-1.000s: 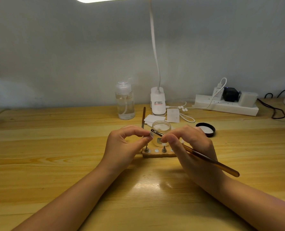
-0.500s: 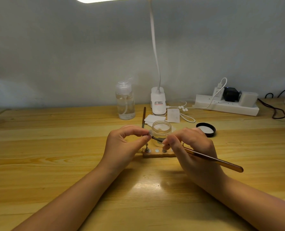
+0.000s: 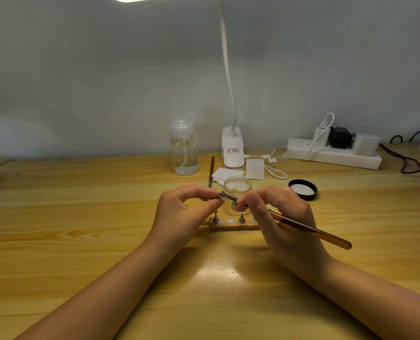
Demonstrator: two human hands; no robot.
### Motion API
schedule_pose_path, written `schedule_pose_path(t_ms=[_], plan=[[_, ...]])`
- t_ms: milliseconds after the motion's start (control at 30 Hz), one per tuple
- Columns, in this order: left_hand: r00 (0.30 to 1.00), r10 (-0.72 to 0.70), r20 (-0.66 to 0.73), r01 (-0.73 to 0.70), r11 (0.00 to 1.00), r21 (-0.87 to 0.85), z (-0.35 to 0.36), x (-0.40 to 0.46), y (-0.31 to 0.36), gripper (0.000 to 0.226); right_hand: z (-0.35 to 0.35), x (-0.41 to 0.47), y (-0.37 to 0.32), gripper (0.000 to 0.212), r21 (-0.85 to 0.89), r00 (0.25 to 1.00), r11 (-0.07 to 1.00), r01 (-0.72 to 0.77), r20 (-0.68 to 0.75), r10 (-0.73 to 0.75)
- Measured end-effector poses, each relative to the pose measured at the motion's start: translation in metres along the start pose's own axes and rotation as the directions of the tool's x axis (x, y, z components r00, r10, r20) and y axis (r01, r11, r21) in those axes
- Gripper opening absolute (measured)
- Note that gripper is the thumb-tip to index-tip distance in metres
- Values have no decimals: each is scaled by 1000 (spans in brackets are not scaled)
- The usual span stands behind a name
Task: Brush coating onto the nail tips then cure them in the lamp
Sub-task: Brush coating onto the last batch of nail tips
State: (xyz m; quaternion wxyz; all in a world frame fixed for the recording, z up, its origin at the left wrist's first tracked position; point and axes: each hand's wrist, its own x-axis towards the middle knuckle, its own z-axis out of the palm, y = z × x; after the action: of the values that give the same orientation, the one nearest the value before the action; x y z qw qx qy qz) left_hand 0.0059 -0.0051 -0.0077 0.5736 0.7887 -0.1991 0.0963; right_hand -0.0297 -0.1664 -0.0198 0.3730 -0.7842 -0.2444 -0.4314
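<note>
My left hand (image 3: 184, 212) pinches a small nail tip (image 3: 219, 196) between thumb and forefinger, just above a wooden holder block (image 3: 231, 224) with upright pegs. My right hand (image 3: 277, 214) grips a long brown brush (image 3: 309, 230), and its dark bristle end touches the pinched nail tip. Right behind both hands stands an open clear glass jar (image 3: 237, 190). The right hand hides the block's right end.
The jar's black lid (image 3: 302, 188) lies to the right. At the back are a clear pump bottle (image 3: 184, 146), a white clip lamp base (image 3: 232, 148), white wipes (image 3: 228, 173), a second brush (image 3: 211, 171) and a power strip (image 3: 334, 153) with cables.
The brush tip slid slightly along the nail tip between the frames, and the handle's far end swung a little. My left hand stayed almost still.
</note>
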Motion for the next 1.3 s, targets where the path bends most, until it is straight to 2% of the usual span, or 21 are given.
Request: schedule_pose_path(t_ms=[267, 433, 633, 833, 1033, 1300], plan=[[1000, -17, 2, 17, 1000, -24, 0, 0, 0, 11, -5, -5, 0, 47, 102, 997, 993, -65, -23, 68], [1000, -14, 10, 14, 1000, -23, 1, 0, 1, 12, -2, 0, -3, 39, 170, 995, 982, -86, -38, 94], [1000, -16, 14, 17, 999, -32, 2, 1, 1, 11, 1, 0, -3, 44, 129, 994, 985, -110, 10, 110], [1000, -15, 16, 16, 999, -39, 0, -1, 1, 13, -3, -3, -5, 45, 167, 995, 981, -100, 0, 102], [1000, -9, 22, 10, 1000, -30, 1, 1, 2, 13, -1, 0, -5, 40, 185, 991, 975, -125, -32, 133], [1000, -17, 14, 18, 1000, -25, 0, -1, 1, 12, 0, 1, -5, 39, 161, 994, 981, -111, 12, 110]])
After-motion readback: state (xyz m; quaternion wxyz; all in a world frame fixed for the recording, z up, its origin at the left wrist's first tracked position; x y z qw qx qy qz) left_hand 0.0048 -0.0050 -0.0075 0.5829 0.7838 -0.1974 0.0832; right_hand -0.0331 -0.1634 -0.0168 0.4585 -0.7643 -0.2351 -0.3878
